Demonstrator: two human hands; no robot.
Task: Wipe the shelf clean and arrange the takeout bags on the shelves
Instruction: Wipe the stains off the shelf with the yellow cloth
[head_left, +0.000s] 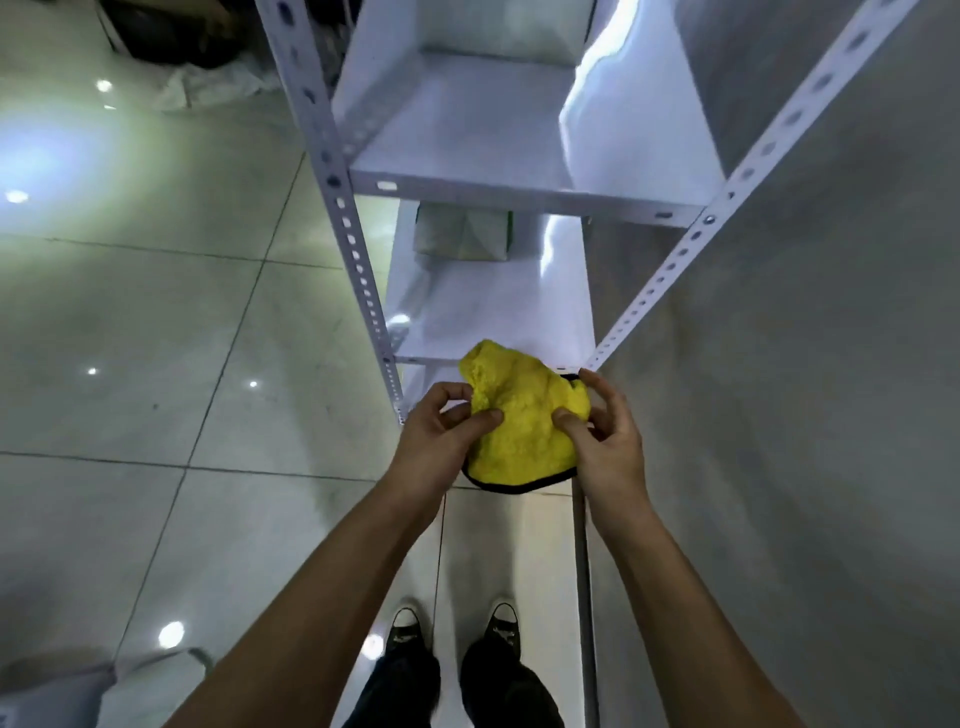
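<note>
Both hands (524, 441) around yellow cloth (524, 415) before white shelf (493, 322)

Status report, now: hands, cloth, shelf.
Left hand and right hand both gripping yellow cloth. Cloth off the shelf. One bag sits there.

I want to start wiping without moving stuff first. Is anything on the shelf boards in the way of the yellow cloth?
Partly. Both hands, left hand and right hand, hold the yellow cloth above the floor. The upper shelf board looks bare; the lower board carries a greenish bag at its back.
</note>
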